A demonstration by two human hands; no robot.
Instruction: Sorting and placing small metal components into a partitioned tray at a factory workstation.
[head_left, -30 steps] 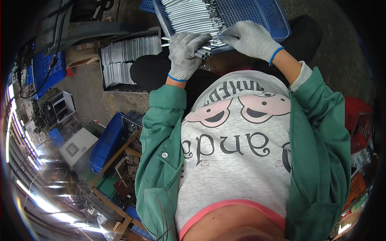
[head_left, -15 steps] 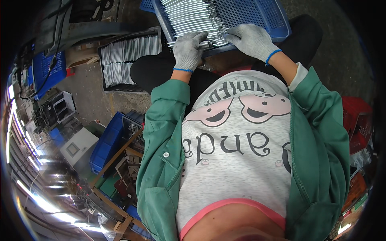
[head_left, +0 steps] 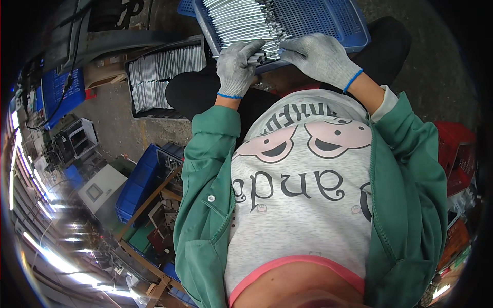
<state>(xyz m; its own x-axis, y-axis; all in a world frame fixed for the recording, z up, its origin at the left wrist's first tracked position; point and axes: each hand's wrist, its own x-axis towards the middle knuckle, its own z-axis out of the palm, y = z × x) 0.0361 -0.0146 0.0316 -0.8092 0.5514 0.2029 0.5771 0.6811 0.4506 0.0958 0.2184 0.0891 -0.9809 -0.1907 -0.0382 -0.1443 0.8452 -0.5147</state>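
A blue plastic crate (head_left: pixel 354 43) at the top holds a row of silvery metal tubes (head_left: pixel 241 23), lying side by side in its left half. Over the crate's near edge, my left hand (head_left: pixel 237 66), in a grey-white knitted glove with a blue cuff, is closed around a few short metal tubes (head_left: pixel 261 57). Their open ends point toward my right hand (head_left: pixel 326 59), which wears the same kind of glove. Its fingers are pinched together at the tube ends; what they grip, if anything, is hidden.
Left of my knee, a black crate (head_left: pixel 132 102) holds more metal tubes in stacked rows. A blue bin (head_left: pixel 134 190) and a wooden-framed stand with metal parts are at lower left. A red plastic stool or crate (head_left: pixel 454 154) is at my right. My legs flank the blue crate.
My right hand has moved left, closer to the left hand and the tube ends. My left hand has shifted slightly left, and more tube ends now show beside its fingers.
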